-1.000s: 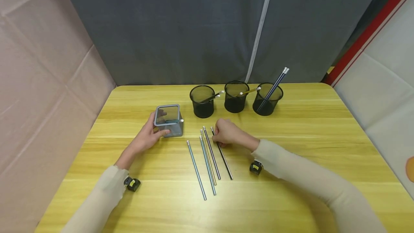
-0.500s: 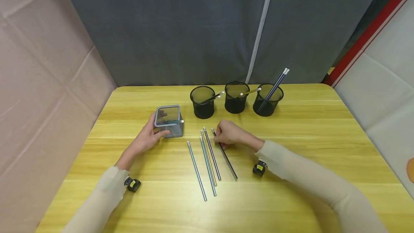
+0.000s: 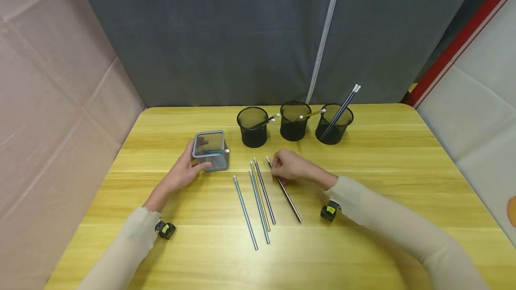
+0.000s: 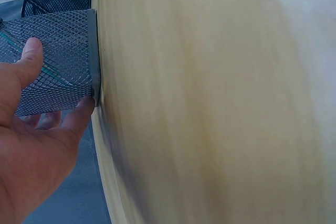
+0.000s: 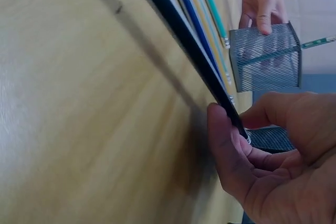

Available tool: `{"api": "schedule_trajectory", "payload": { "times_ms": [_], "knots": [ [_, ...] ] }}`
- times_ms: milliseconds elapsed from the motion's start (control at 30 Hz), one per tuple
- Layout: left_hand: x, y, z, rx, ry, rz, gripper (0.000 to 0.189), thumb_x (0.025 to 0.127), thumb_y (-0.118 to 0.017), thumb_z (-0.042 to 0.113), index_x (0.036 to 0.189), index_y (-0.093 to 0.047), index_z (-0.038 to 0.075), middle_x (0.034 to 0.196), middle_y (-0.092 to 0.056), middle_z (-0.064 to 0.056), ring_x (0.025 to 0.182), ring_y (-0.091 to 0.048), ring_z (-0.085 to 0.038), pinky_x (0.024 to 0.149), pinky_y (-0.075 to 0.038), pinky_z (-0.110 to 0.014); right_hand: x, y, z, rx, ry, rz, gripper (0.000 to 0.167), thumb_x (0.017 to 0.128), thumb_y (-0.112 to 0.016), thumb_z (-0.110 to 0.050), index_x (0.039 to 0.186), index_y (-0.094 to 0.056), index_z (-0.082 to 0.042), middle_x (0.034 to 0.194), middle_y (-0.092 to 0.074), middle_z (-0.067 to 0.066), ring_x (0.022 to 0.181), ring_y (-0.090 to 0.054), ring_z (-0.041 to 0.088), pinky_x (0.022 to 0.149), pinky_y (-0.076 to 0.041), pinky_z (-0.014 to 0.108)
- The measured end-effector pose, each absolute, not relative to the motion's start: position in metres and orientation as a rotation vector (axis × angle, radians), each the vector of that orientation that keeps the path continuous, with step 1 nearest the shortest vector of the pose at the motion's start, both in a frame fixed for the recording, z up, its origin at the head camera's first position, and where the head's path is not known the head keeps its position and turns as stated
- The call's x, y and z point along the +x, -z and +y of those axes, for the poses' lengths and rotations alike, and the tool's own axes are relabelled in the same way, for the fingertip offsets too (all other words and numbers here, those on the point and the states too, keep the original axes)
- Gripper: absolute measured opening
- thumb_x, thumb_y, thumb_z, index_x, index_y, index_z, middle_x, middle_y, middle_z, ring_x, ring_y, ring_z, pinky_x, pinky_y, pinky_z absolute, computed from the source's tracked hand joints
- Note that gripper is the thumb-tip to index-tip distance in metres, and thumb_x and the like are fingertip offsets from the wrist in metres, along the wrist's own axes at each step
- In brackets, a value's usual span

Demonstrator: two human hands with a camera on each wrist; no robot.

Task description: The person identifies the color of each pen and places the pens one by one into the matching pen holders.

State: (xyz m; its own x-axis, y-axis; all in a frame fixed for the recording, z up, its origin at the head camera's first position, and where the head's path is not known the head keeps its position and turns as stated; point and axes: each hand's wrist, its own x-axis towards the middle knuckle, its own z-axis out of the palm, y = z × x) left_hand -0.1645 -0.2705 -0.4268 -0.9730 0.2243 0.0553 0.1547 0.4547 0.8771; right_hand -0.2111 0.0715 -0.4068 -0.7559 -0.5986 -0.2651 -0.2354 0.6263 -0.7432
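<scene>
My left hand [image 3: 183, 170] grips a grey square mesh pen holder [image 3: 217, 163], thumb on its near face and fingers round the far side. One teal pencil [image 5: 315, 43] leans inside it. My right hand [image 3: 291, 165] pinches a black pencil [image 3: 291, 202] near its eraser end, between thumb and fingers. In the right wrist view this pencil casts a separate shadow on the table. Left of it lie a dark blue pencil [image 3: 264, 191], a gold pencil [image 3: 263, 211] and two teal pencils, one beside the gold and another teal pencil [image 3: 245, 211] farther left.
Three round black mesh cups stand at the back: a left cup [image 3: 254, 138] with black pencils, a middle cup [image 3: 293, 131] with gold pencils, a right cup [image 3: 328, 135] with dark blue pencils. Behind the wooden table [image 3: 363, 245] hangs a grey curtain [image 3: 221, 35].
My right hand has shifted slightly right with the black pencil, whose lower end has swung rightward, away from the other pencils. The left hand and pen holder have stayed put.
</scene>
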Motion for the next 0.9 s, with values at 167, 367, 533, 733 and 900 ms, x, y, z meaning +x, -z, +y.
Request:
{"api": "schedule_trajectory", "payload": {
  "times_ms": [167, 367, 533, 733, 900],
  "knots": [
    [-0.164, 0.427, -0.27, 0.34, -1.569, 2.615, 0.081, 0.099, -0.066, 0.004, 0.161, -0.014, 0.008, 0.157, -0.03, -0.024, 0.144, -0.03, -0.044, 0.112, -0.033, -0.057, -0.215, 0.4, 0.077, -0.685, 1.016, 2.354, 0.004, 0.095, -0.059, -0.001, 0.091, -0.059, 0.0, 0.067, -0.063, 0.007, 0.054, -0.064, 0.021, 0.052, -0.053, 0.027],
    [-0.164, 0.428, -0.271, 0.33, -1.563, 2.62, 0.082, 0.099, -0.066, 0.004, 0.161, -0.013, 0.008, 0.158, -0.03, -0.024, 0.144, -0.03, -0.044, 0.113, -0.034, -0.056, -0.219, 0.392, 0.083, -0.754, 1.102, 2.356, 0.004, 0.095, -0.058, 0.001, 0.091, -0.058, 0.002, 0.071, -0.061, 0.007, 0.058, -0.063, 0.027, 0.054, -0.054, 0.029],
    [-0.164, 0.428, -0.27, 0.327, -1.559, 2.627, 0.082, 0.099, -0.066, 0.004, 0.161, -0.014, 0.009, 0.158, -0.03, -0.024, 0.144, -0.029, -0.044, 0.113, -0.034, -0.055, -0.22, 0.389, 0.087, -0.78, 1.212, 2.313, 0.002, 0.096, -0.055, 0.003, 0.097, -0.056, 0.004, 0.08, -0.058, 0.011, 0.06, -0.061, 0.025, 0.058, -0.06, 0.041],
    [-0.164, 0.428, -0.271, 0.338, -1.553, 2.632, 0.082, 0.098, -0.067, 0.004, 0.161, -0.013, 0.008, 0.157, -0.03, -0.024, 0.144, -0.03, -0.044, 0.112, -0.034, -0.055, -0.22, 0.383, 0.093, -0.816, 1.285, 2.28, 0.007, 0.098, -0.053, 0.004, 0.103, -0.053, 0.008, 0.086, -0.058, 0.014, 0.063, -0.059, 0.021, 0.064, -0.06, 0.052],
    [-0.164, 0.427, -0.27, 0.34, -1.552, 2.63, 0.082, 0.098, -0.067, 0.004, 0.161, -0.013, 0.008, 0.158, -0.03, -0.024, 0.144, -0.03, -0.044, 0.112, -0.034, -0.056, -0.221, 0.378, 0.096, -0.844, 1.357, 2.243, 0.006, 0.099, -0.054, 0.001, 0.104, -0.053, 0.006, 0.087, -0.057, 0.013, 0.069, -0.062, 0.029, 0.069, -0.059, 0.057]
  ]
}}
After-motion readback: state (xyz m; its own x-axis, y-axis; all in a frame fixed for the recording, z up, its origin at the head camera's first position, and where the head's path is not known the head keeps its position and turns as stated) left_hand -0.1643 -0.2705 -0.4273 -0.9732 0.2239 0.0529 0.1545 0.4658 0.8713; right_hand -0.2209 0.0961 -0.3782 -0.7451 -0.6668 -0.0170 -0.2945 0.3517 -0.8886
